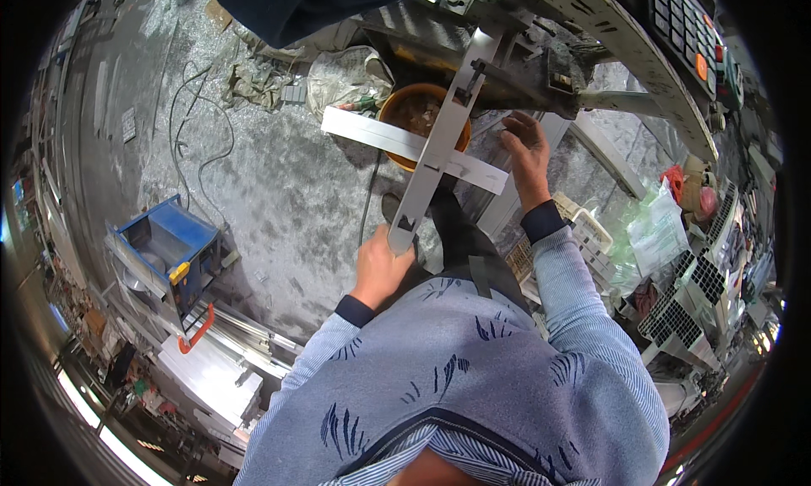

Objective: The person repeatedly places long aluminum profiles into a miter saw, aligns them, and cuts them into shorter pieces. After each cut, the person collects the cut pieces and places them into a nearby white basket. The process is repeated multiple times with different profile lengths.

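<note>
A long silver metal profile (pixel 443 135) with notches cut in it slants up from my body to the machine. My left hand (pixel 380 266) is wrapped round its near end. The far end lies at the dark machine bed (pixel 532 68). Under the profile, a flat white strip (pixel 367 133) crosses over an orange bucket (pixel 397 106) that holds brownish debris. To the right of the profile, my right hand (pixel 528 156) hovers apart from it, fingers loosely bent with thumb and fingertips apart. Nothing shows in that hand.
A machine beam (pixel 625 55) and a keypad panel (pixel 683 34) hang at upper right. White baskets (pixel 583 224) and plastic bags (pixel 659 228) stand to the right. At left are a blue metal cart (pixel 173 241), a cable (pixel 203 139) and stacked metal lengths (pixel 245 338). Someone's dark sleeve (pixel 296 4) shows on top.
</note>
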The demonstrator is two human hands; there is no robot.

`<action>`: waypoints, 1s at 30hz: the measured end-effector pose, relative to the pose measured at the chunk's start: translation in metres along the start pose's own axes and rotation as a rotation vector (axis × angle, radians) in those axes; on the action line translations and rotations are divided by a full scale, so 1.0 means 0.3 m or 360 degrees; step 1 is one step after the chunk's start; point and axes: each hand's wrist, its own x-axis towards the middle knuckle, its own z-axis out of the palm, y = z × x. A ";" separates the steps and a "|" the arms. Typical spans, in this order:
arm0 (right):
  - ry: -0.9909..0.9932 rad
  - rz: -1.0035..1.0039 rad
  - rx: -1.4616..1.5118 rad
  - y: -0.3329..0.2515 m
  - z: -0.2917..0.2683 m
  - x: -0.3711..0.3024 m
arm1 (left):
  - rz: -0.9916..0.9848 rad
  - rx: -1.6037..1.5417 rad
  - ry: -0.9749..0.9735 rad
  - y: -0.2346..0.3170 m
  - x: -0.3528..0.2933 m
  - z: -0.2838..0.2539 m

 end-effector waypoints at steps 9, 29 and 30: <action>0.0273 -0.0347 -0.0330 -0.077 -0.117 0.139 | 0.0014 -0.0020 -0.0003 0.071 0.117 0.011; 0.0561 -0.0698 -0.2130 -0.232 -0.194 0.211 | 0.0121 -0.0058 0.0039 0.081 0.198 0.029; 0.0530 -0.0670 -0.2148 -0.238 -0.193 0.211 | 0.0115 -0.0126 0.0004 0.075 0.201 0.025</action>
